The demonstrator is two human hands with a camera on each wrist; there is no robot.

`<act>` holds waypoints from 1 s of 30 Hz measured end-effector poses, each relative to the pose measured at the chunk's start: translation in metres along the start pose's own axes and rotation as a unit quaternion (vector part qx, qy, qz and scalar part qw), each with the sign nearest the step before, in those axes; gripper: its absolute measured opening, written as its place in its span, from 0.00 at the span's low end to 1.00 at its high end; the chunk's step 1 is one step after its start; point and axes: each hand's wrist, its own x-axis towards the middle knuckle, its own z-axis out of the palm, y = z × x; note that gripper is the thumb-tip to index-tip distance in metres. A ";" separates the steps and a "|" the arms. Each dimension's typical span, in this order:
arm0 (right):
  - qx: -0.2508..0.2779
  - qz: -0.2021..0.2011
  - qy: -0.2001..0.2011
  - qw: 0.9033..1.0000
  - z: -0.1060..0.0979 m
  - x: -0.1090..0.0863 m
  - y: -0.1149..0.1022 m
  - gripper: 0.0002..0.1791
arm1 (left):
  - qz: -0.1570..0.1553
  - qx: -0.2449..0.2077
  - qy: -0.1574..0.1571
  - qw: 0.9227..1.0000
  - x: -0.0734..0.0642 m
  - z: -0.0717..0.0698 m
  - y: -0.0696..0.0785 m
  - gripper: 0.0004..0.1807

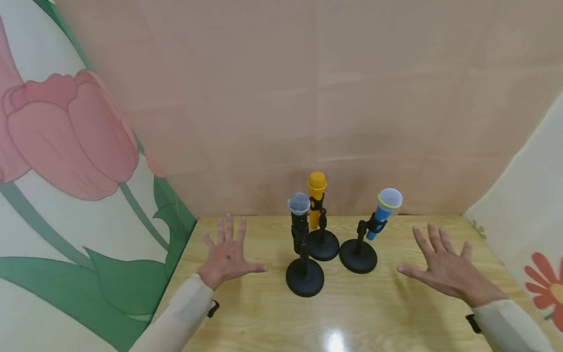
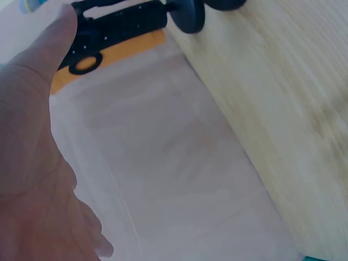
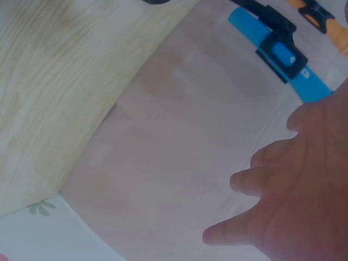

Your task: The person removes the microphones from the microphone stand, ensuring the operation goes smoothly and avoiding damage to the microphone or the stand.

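Observation:
Three toy microphones stand in round-based black stands in the head view. The black microphone with a silver mesh head is nearest the front. Behind it is an orange microphone, and to the right a blue microphone tilts outward with a pale cup-like top. My left hand is spread to the left of the black one, holding nothing. On the far side, my right hand is likewise spread, to the right of the blue one. The right wrist view shows the blue microphone beyond the hand.
The stands' bases sit close together on a light wooden table. A plain beige cloth backdrop rises behind the table. To the left hangs a panel with a pink tulip; a red flower decorates the right panel.

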 end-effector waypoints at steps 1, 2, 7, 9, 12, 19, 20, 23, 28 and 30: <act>0.001 -0.002 0.000 1.000 0.000 0.000 -0.001 0.60 | 0.002 -0.002 0.001 1.000 0.000 0.001 0.001 0.77; 0.002 -0.004 0.000 1.000 0.000 0.001 -0.002 0.60 | 0.001 -0.001 -0.002 1.000 0.001 0.001 0.003 0.77; 0.009 -0.016 0.001 1.000 0.002 0.003 -0.009 0.60 | 0.004 -0.011 -0.005 1.000 0.002 0.005 0.009 0.76; 0.011 -0.022 0.001 1.000 0.002 0.004 -0.011 0.60 | 0.005 -0.009 -0.005 1.000 0.002 0.006 0.012 0.77; 0.018 -0.029 0.002 0.999 0.003 0.005 -0.016 0.60 | 0.006 -0.006 -0.004 1.000 0.003 0.008 0.016 0.77; 0.026 -0.042 0.008 0.999 0.005 0.009 -0.027 0.60 | 0.011 -0.023 -0.002 1.000 0.004 0.010 0.023 0.76; 0.025 -0.044 0.008 0.999 0.005 0.009 -0.028 0.60 | 0.010 -0.025 -0.001 1.000 0.004 0.010 0.024 0.76; 0.026 -0.052 0.008 0.998 0.005 0.012 -0.032 0.61 | 0.011 -0.028 0.002 1.000 0.003 0.010 0.026 0.76; 0.034 -0.067 0.010 0.997 0.006 0.015 -0.038 0.60 | 0.014 -0.027 0.002 1.000 0.004 0.012 0.028 0.76; 0.039 -0.072 0.010 0.997 0.007 0.015 -0.040 0.60 | 0.014 -0.026 0.005 1.000 0.003 0.013 0.029 0.76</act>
